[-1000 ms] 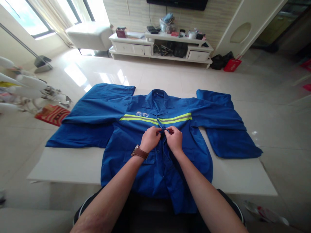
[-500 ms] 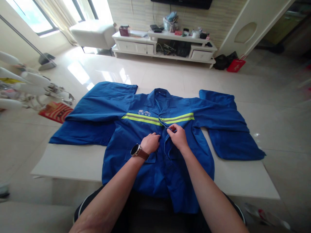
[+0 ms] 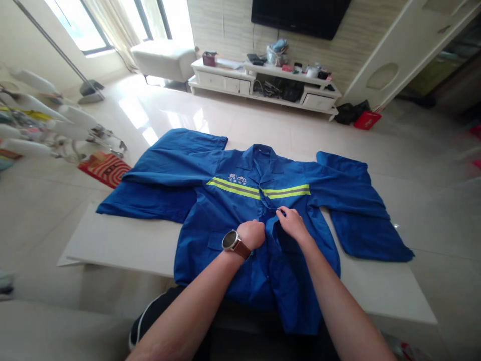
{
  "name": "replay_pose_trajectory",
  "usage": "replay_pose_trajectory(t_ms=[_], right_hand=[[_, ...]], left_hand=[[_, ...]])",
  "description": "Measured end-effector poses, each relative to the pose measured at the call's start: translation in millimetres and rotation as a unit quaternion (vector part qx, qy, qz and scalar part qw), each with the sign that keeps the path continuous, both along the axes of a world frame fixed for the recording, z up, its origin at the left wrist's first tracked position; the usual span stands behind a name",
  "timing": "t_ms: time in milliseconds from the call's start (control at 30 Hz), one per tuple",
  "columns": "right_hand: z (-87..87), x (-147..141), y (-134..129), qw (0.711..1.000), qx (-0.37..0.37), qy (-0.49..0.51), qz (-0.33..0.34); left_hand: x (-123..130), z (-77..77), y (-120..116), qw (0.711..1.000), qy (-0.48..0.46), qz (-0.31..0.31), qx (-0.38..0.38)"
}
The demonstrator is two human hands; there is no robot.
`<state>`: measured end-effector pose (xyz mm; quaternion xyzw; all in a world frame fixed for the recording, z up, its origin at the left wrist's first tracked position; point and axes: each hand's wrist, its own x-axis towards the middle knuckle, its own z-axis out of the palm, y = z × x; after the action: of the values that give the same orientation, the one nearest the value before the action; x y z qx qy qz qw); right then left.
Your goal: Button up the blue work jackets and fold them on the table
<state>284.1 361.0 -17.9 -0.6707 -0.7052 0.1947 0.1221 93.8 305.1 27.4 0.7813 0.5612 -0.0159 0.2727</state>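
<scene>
A blue work jacket with a yellow-and-grey reflective stripe lies face up, collar away from me, on a white table. At the front placket my right hand pinches the edge of the right-side front panel and holds it lifted. My left hand, a watch on its wrist, is closed low over the opposite placket edge. What its fingers grip, if anything, is hidden. The jacket's sleeves are spread to both sides, and its hem hangs over the near table edge.
Behind the table stands a low white TV cabinet with several small items on it. A sewing-thread rack with white cones and a red patterned bag are at the left. A red bag sits on the floor at the right.
My right hand has pulled the front panel's edge further right, widening the gap in the jacket. The left hand has curled more tightly at the placket. The camera view has tilted upward and turned left.
</scene>
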Motion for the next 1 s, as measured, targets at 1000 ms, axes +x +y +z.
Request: replay_pose_trajectory(t_ms=[1000], right_hand=[[-41.5, -65.3, 94.3, 0.991, 0.085, -0.091, -0.04]], left_hand=[[-17.3, 58.2, -1.5, 0.995, -0.03, 0.066, -0.076]])
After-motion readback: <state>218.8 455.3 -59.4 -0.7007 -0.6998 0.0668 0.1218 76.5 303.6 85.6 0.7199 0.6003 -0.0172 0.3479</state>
